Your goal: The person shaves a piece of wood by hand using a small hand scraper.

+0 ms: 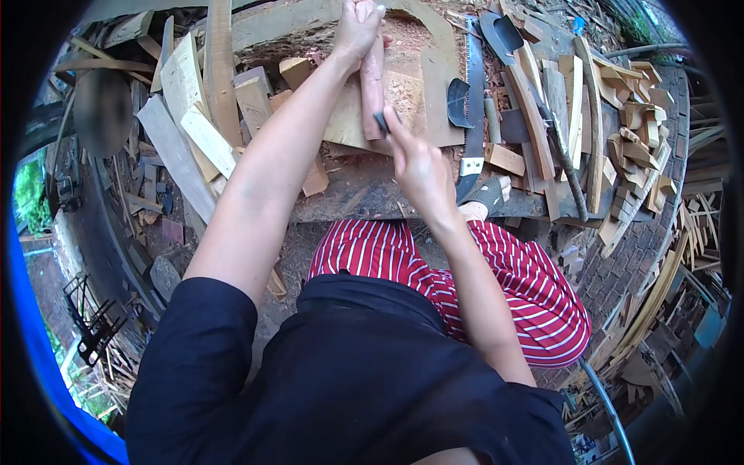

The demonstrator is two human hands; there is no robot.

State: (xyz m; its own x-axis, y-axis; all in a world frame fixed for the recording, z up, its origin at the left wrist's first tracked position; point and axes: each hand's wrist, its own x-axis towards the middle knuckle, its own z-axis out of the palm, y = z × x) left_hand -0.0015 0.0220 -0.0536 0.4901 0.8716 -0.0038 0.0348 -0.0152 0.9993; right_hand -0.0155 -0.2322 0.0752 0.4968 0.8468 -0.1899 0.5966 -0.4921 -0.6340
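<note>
The pinkish wood piece (372, 97) is lying over the pale board (346, 128), its far end inside our left hand (358, 32), which is clasping it. Our right hand (424, 177) is gripping what seems a small dark tool (380, 122) and is working the near end; another stroke would be needing steady support.

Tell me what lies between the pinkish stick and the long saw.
The head view shows a pale board, partly strewn with shavings, and a curved black piece between the pinkish stick and the long saw.
</note>
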